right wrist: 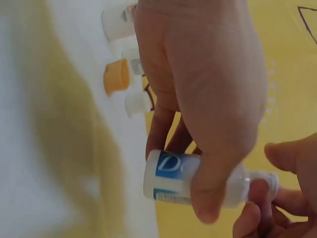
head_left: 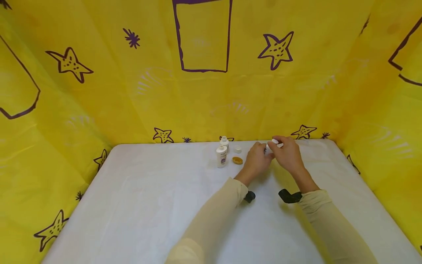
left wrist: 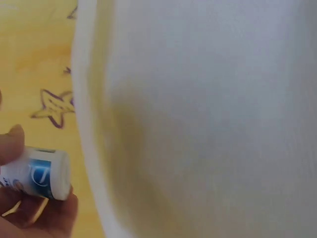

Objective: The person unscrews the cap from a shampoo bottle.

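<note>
A small white bottle (right wrist: pixel 171 171) with a blue label is gripped by my left hand (head_left: pixel 257 158), thumb on one side and fingers on the other. Its base points down toward the table in the right wrist view, and the label also shows in the left wrist view. My right hand (head_left: pixel 287 154) is at the top end of the bottle, fingers curled about its white cap (right wrist: pixel 271 182). Left of the hands stand two white bottles, a front bottle (head_left: pixel 222 158) with a printed label and a rear bottle (head_left: pixel 224 140) partly behind it, showing a bare neck.
Beside the standing bottles lie an orange cap (head_left: pixel 237 160) and a white cap (head_left: pixel 237 149). All stand near the far edge of the white table (head_left: pixel 148 205). Yellow cloth walls (head_left: pixel 204 99) with purple drawings rise behind and on both sides.
</note>
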Available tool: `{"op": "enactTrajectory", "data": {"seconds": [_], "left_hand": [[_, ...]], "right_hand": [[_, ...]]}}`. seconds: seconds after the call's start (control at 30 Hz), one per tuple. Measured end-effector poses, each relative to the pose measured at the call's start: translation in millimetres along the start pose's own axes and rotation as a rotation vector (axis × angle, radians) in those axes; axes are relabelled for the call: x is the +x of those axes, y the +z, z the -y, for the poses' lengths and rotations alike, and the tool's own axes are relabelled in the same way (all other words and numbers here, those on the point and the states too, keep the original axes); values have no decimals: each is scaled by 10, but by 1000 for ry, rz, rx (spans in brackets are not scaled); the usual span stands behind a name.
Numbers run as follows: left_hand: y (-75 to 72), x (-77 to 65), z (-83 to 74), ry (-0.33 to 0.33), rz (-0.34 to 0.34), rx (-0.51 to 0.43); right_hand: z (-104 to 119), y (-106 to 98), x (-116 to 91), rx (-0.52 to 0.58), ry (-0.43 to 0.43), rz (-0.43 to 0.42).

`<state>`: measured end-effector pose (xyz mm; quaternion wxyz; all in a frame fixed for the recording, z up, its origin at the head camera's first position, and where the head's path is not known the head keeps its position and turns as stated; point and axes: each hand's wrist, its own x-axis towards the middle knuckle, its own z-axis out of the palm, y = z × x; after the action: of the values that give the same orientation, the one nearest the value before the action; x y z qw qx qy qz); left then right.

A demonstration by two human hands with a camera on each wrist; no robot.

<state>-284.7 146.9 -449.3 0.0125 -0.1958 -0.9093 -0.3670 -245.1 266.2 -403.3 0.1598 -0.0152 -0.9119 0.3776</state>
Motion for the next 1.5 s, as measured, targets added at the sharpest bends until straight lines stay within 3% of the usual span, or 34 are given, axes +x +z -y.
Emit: {"op": "enactTrajectory", "data": {"seconds": [0.2,0.53,0.87,1.13,1.3,1.5], "left_hand": [[-147,-117,-59,-2,8,24],[-419,-335,105,20,-7,68],[-813,-562,154,85,-99,-35],[-1012,-693,305,114,-160,-34],[-1074,-776,390,73,-130,-136],[-1115,-850,491,48,-105,-200]], "right_hand": [[153,24,-50,10,67,-47],[370,184,-154,-26,-14,-49],[772,283,-296,64,-99,-185],[999,505,-360,148,-71,-233],[1074,564,-415,201,-47,-229],[1098,567,-463,238,-16,-142]]}}
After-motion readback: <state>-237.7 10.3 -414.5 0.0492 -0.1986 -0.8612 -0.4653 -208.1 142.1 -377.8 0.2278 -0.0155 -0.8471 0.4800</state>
